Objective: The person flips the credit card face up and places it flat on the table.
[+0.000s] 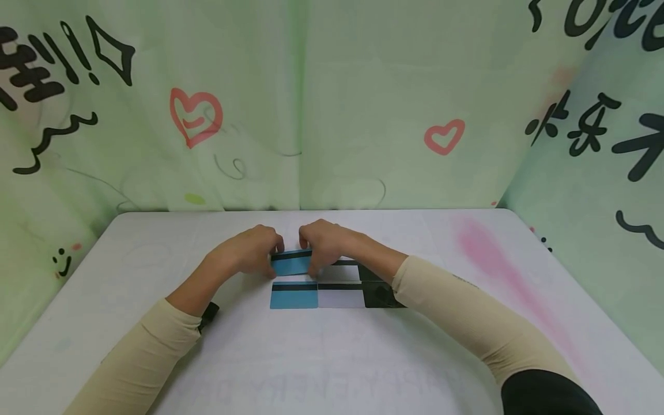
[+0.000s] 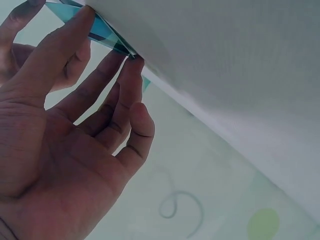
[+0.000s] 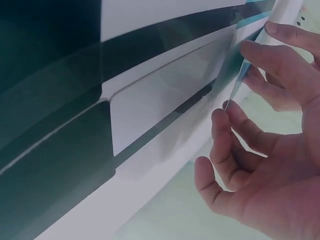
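Observation:
Both hands hold a blue card with a black stripe (image 1: 290,265), tilted slightly off the white table. My left hand (image 1: 254,252) pinches its left end between thumb and fingers; the left wrist view shows the blue card (image 2: 66,12) at those fingertips. At the right end, my right hand (image 1: 325,245) pinches it the same way. A second blue card (image 1: 293,298) lies flat just below. Beside it are a white card (image 1: 340,298) and a dark green card (image 1: 377,295). Behind these, another white card (image 1: 342,273) and another dark card (image 1: 366,273) are partly covered by the right hand and arm.
A white table (image 1: 233,363) with a pink smear (image 1: 508,276) on its right carries the cards. Green curtain (image 1: 363,104) with hearts and black lettering hangs behind and at both sides. Something black (image 1: 209,315) sits at the left wrist.

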Demonstrator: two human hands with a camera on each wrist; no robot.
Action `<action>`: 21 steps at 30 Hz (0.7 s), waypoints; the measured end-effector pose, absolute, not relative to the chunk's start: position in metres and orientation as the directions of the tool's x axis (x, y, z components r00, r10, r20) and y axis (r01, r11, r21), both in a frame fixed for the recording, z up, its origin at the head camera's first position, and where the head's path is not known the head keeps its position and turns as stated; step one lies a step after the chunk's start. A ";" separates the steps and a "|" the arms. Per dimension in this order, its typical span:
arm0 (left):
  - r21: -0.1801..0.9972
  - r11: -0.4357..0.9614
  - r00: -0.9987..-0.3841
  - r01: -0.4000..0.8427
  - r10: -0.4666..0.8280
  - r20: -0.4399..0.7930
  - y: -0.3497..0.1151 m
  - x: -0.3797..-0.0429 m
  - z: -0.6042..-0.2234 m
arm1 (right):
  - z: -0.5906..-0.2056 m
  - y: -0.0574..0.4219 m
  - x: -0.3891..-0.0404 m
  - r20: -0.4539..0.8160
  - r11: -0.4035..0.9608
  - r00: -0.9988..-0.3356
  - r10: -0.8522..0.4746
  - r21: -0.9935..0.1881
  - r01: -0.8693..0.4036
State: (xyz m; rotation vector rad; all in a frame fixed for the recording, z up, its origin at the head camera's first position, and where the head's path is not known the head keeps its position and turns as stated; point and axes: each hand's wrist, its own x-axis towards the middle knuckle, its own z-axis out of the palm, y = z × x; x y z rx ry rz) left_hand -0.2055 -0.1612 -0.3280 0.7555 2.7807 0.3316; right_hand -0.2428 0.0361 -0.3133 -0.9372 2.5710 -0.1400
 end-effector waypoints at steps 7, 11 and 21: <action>0.323 0.826 -0.833 0.461 0.529 -0.164 -0.165 -0.206 -0.325 | -0.312 0.038 -0.243 -0.302 0.772 -0.711 -0.635 -0.235 -0.590; 0.352 0.824 -0.836 0.445 0.523 -0.167 -0.167 -0.205 -0.321 | -0.310 0.041 -0.244 -0.280 0.765 -0.712 -0.644 -0.255 -0.591; 0.372 0.812 -0.835 0.450 0.530 -0.148 -0.170 -0.205 -0.316 | -0.308 0.048 -0.245 -0.263 0.761 -0.717 -0.646 -0.300 -0.575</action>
